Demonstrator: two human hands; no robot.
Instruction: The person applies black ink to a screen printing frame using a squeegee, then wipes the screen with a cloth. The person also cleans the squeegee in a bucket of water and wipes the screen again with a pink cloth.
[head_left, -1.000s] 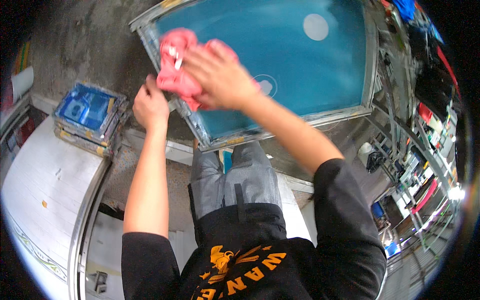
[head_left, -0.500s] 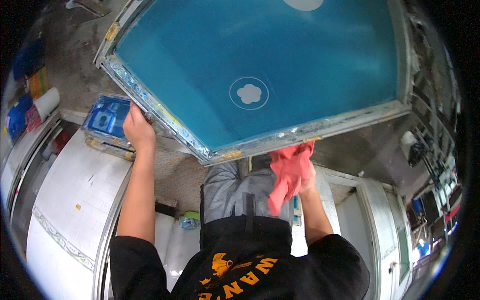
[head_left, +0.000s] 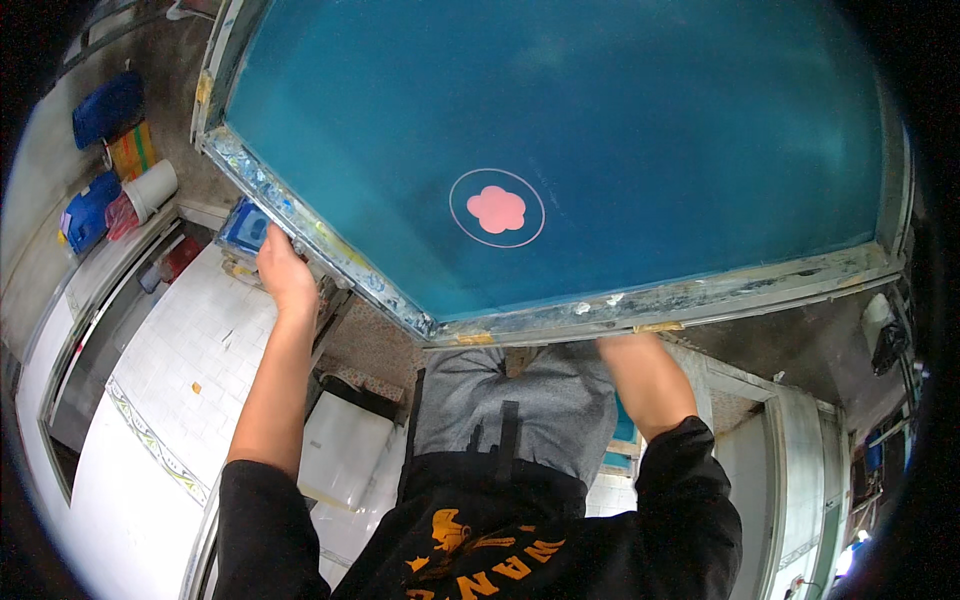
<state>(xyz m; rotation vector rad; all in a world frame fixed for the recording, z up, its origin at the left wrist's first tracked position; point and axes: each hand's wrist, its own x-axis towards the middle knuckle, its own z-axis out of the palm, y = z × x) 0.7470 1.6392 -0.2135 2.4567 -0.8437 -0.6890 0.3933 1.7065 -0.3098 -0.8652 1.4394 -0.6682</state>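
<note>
A large screen printing frame [head_left: 545, 325] with blue mesh is tilted up in front of me. My left hand [head_left: 287, 272] grips its left edge, with the thumb along the rim. My right forearm [head_left: 650, 380] reaches under the near edge, so the right hand and its fingers are hidden behind the mesh. Pink shows through the flower-shaped opening [head_left: 497, 209], inside a thin oval line. This matches the pinkish-red cloth that the right hand held earlier; the cloth itself is otherwise hidden.
A smaller blue screen [head_left: 243, 228] lies just beyond my left hand on a white tiled table [head_left: 190, 350]. Blue containers [head_left: 90, 212] and a white bucket [head_left: 153, 188] stand at the far left. A metal-framed white panel [head_left: 795, 470] is at the right.
My right hand has gone from below the frame to behind it with the cloth. The flower opening has turned from pale to pink. The frame appears shifted rightward and lower.
</note>
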